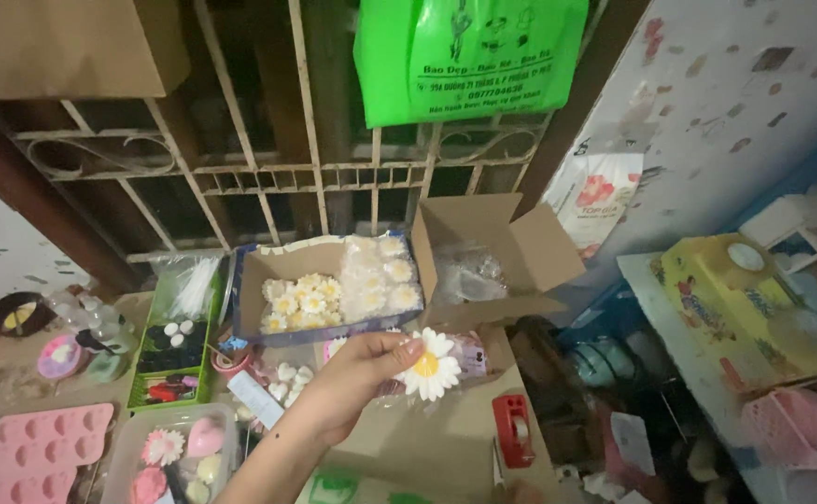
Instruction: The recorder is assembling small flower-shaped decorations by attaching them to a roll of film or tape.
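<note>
The left hand (348, 378) pinches a white daisy (430, 365) with a yellow centre between fingertips — held up just in front of an open cardboard box (334, 285) of similar daisies. The other hand is out of sight.

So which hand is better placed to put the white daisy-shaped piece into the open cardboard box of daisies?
Likely the left hand: it already pinches the white daisy-shaped piece with the yellow centre, just below the open cardboard box of daisies. The right hand is out of view.

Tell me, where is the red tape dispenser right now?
The red tape dispenser sits low and right of centre in the head view, on the brown cardboard, just right of the hand holding a daisy.
</note>
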